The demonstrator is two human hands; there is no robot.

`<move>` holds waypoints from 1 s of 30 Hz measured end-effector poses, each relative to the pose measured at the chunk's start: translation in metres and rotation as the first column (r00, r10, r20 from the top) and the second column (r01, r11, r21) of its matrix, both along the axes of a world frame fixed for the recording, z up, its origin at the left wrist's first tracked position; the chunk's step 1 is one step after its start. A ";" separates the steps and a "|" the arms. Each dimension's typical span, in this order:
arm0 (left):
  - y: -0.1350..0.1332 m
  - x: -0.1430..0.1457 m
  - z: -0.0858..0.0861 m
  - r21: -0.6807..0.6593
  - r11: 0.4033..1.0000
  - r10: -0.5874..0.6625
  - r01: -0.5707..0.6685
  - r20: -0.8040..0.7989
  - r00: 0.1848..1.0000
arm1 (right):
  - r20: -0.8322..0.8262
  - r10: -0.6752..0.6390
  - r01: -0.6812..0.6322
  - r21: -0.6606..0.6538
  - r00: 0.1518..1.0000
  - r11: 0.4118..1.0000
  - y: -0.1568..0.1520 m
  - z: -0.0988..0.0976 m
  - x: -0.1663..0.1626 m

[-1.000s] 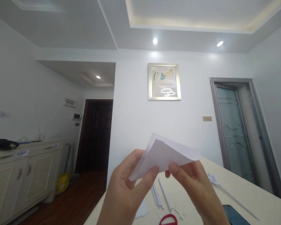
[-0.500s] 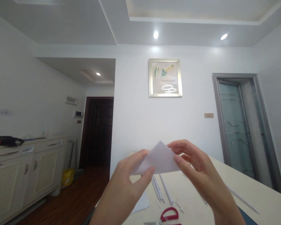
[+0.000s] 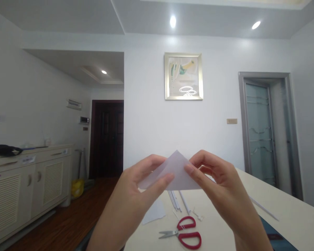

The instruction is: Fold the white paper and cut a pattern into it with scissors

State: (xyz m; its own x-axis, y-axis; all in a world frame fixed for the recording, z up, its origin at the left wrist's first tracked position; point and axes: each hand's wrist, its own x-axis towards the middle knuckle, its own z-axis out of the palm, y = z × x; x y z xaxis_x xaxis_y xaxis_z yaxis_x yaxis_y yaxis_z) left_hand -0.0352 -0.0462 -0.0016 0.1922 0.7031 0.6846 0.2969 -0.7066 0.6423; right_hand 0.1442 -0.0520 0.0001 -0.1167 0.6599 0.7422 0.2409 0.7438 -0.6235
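Observation:
Both of my hands hold a white sheet of paper [image 3: 180,174], folded into a triangle with its point upward, above the table. My left hand [image 3: 138,188] pinches its left side, thumb on the near face and fingers behind. On the right slope, my right hand [image 3: 217,181] grips the paper between thumb and fingers. Below them, red-handled scissors [image 3: 181,233] lie with blades slightly apart, pointing left. Several thin white paper rods [image 3: 174,202] and a thicker paper tube [image 3: 184,202] rest behind the scissors. A torn-edged white paper piece [image 3: 154,212] lies to their left.
Another thin white rod [image 3: 264,208] lies on the cream table [image 3: 298,216] at the right. Small white scraps [image 3: 197,214] sit near the tube. A cream cabinet [image 3: 28,188] stands on the left, and a framed picture [image 3: 183,76] hangs on the wall ahead.
The view has tilted downward, bringing the whole scissors into sight. My right thumb has shifted left along the folded paper, closer to its peak. Both hands still hold the paper.

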 end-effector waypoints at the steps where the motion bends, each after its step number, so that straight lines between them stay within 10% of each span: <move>1: 0.001 0.000 -0.001 -0.004 1.000 -0.002 0.003 0.013 1.000 | 0.008 0.000 0.000 0.001 1.000 1.000 -0.001 0.000 0.000; 25: -0.006 0.013 -0.001 0.089 0.993 0.080 -0.074 -0.066 0.995 | -0.089 0.062 -0.058 0.051 0.994 0.997 0.002 -0.002 -0.005; 30: -0.005 0.011 -0.003 0.105 0.989 0.108 -0.103 -0.036 0.994 | -0.105 -0.150 0.174 0.295 0.983 0.939 -0.006 -0.010 0.001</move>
